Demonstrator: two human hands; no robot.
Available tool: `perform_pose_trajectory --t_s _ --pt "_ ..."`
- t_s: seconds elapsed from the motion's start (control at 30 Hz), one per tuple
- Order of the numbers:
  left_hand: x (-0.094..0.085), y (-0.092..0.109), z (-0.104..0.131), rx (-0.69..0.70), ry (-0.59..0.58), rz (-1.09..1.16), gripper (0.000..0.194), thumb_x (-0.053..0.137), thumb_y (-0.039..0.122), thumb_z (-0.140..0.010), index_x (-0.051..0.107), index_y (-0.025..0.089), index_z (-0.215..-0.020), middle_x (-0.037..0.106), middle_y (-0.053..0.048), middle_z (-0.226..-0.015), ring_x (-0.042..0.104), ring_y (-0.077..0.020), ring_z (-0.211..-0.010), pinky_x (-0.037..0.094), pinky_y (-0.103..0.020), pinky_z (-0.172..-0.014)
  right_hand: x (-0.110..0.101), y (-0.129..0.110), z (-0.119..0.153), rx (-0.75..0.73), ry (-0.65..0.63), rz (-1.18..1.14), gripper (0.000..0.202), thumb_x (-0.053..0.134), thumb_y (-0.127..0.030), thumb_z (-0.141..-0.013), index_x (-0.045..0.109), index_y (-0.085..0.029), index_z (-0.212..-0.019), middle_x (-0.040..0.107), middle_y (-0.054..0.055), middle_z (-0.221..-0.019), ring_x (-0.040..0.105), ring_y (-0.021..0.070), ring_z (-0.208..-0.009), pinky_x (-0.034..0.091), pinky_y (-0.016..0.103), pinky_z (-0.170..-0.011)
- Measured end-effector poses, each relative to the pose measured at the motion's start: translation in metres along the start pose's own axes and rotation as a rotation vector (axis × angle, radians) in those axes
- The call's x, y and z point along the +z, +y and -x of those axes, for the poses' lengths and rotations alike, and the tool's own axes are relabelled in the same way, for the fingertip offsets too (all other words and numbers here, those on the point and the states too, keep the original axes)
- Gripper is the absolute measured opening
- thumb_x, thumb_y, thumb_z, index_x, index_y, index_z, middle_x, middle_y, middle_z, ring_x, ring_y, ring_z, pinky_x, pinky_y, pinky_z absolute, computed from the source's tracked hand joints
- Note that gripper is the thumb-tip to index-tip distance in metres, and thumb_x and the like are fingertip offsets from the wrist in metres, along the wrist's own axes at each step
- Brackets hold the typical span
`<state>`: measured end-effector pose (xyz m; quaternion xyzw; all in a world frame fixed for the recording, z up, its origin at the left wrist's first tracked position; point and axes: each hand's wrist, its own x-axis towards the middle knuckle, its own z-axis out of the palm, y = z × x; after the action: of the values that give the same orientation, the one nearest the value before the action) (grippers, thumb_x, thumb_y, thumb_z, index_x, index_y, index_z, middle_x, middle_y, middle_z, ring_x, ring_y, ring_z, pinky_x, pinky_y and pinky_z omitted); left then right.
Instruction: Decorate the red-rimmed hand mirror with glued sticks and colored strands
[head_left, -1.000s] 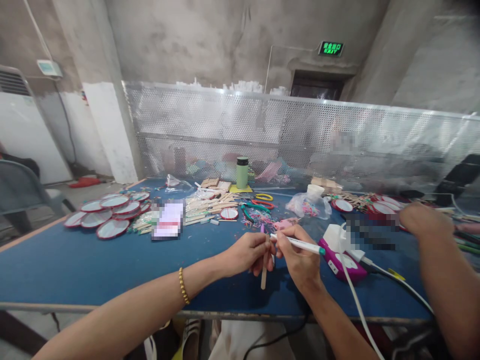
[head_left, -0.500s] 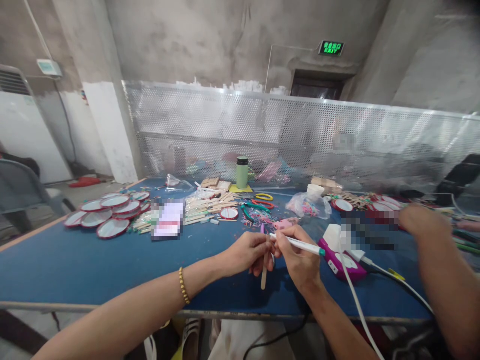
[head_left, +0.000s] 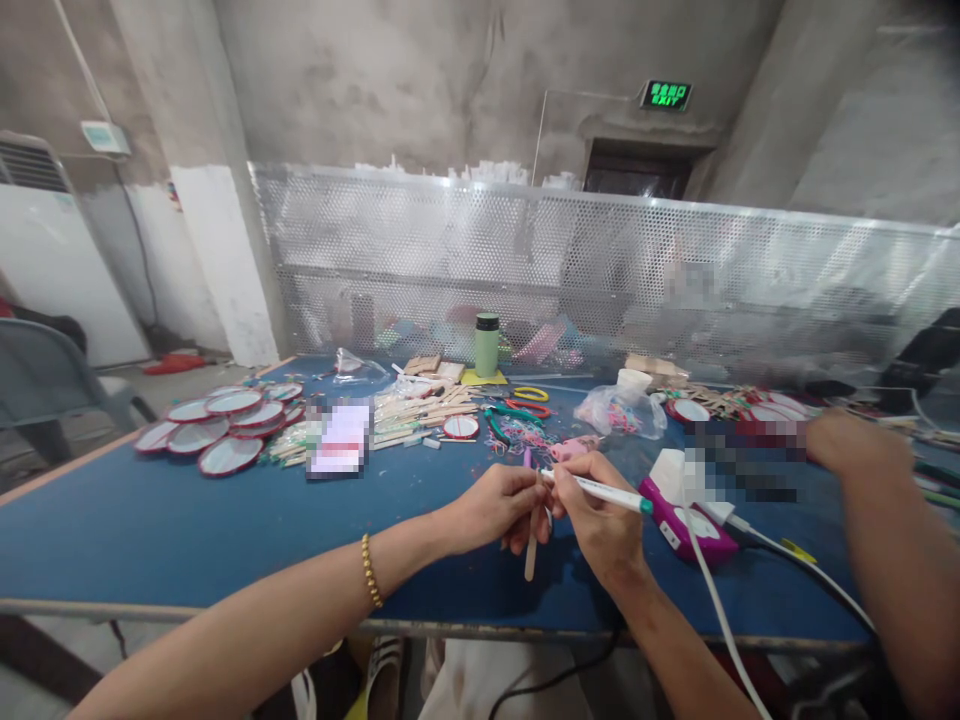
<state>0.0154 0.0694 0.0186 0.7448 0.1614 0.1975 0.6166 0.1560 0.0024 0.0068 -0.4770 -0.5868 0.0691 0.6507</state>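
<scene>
My left hand (head_left: 499,508) pinches a flat wooden stick (head_left: 531,560), whose rounded end points down over the blue table. A purple piece (head_left: 527,458) shows just above the fingers. In my right hand (head_left: 606,520) is a white pen (head_left: 604,490) with a green end, held like a writing tool, its tip meeting the stick near the left fingertips. The exact contact is partly hidden by fingers. Behind the hands lie a pink object (head_left: 576,447), tangled colored bands (head_left: 517,432) and teal-handled pliers (head_left: 496,425).
Round red-rimmed discs (head_left: 231,456) are piled left, beside a phone (head_left: 340,440) and wooden sticks (head_left: 420,412). A green bottle (head_left: 487,345) stands behind. To the right are a magenta power strip (head_left: 694,530) with cables and another person's arm (head_left: 874,500).
The whole view has shifted very slightly, moving things a little to the right. Both hands keep the same grips, and the pen stays at the stick.
</scene>
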Motion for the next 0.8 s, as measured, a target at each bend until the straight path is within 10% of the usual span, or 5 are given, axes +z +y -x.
perform_pose_trajectory --t_s 0.8 --pt "0.0001 0.0012 0.0004 0.000 -0.003 0.022 0.058 0.054 0.073 -0.078 0.053 0.014 -0.077 0.062 -0.001 -0.061 0.049 -0.0065 -0.037 0.035 -0.018 -0.035 -0.0002 -0.0006 -0.0004 -0.043 0.012 0.041 0.017 0.058 -0.029 -0.087 0.059 -0.021 -0.072 0.058 -0.001 -0.057 0.057 0.0149 -0.053 0.044 0.027 -0.049"
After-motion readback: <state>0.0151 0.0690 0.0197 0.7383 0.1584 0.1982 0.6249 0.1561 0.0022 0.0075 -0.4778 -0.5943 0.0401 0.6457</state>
